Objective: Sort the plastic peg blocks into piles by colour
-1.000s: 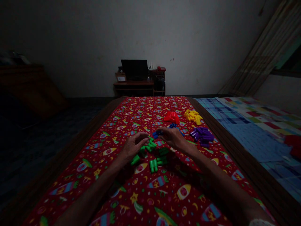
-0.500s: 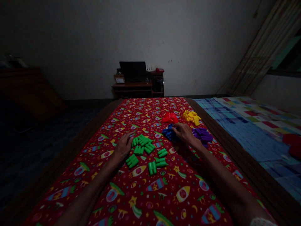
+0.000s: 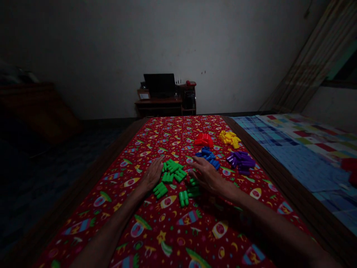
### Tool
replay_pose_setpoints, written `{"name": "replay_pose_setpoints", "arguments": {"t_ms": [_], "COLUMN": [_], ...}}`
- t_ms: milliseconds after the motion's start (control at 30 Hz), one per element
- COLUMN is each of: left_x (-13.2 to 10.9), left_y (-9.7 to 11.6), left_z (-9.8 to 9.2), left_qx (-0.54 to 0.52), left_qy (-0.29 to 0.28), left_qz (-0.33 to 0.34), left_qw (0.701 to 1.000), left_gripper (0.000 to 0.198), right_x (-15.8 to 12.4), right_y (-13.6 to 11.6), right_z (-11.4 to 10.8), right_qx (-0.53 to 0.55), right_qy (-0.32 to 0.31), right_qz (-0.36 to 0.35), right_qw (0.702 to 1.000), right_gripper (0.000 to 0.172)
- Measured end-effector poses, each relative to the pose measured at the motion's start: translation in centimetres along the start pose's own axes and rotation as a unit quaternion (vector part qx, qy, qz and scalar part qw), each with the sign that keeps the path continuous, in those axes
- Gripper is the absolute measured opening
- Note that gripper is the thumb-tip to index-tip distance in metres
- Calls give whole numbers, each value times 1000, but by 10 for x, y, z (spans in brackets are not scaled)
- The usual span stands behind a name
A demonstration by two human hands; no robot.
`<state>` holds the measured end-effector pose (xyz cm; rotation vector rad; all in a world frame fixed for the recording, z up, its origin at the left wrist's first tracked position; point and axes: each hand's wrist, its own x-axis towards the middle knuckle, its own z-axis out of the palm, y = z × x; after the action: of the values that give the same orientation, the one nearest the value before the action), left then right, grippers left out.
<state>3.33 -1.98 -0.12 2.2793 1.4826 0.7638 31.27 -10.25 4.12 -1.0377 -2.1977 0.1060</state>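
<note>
Green plastic blocks (image 3: 173, 166), apparently tubes joined side by side, lie in a loose pile on the red patterned cloth (image 3: 217, 245). My left hand (image 3: 153, 173) rests at the pile's left edge, fingers stretched out, holding nothing. Over the right-hand green pieces is my right hand (image 3: 206, 174), fingers apart and with nothing seen in them; it partly hides those pieces. Just beyond it sits a pile of blue blocks (image 3: 213, 162). A green piece (image 3: 183, 198) lies nearer to me, between my forearms.
Farther back are red blocks (image 3: 203, 140) and yellow blocks (image 3: 230, 138); purple blocks (image 3: 242, 160) lie to the right. A low desk (image 3: 158, 101) with a black monitor (image 3: 159, 85) stands by the wall. Bedding (image 3: 287, 160) spreads along the right side.
My right hand has left the blue pile and come back toward me, over the green pieces, its fingers now spread. My left hand stays beside the green pile, fingers straighter.
</note>
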Motion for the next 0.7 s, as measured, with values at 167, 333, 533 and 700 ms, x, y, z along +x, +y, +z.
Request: {"name": "replay_pose_setpoints", "arguments": {"t_ms": [167,333,533,700], "left_x": [0,0,-3,13], "left_y": [-3,-3,1,19], "left_z": [2,1,-4,-6], "left_qx": [4,-26,-47,-58], "left_qy": [10,10,3,-33], "left_qz": [15,15,-2,7], "left_qw": [1000,999,999,998], "left_gripper": [60,60,64,68], "right_x": [-50,-57,-42,-48], "right_y": [44,64,56,27], "right_z": [-11,-14,-18,-11], "right_qx": [-115,-134,-115,-110], "right_qy": [16,-6,15,22], "right_qz": [93,122,147,87], "right_qw": [989,983,982,990], "right_gripper": [69,71,56,57]}}
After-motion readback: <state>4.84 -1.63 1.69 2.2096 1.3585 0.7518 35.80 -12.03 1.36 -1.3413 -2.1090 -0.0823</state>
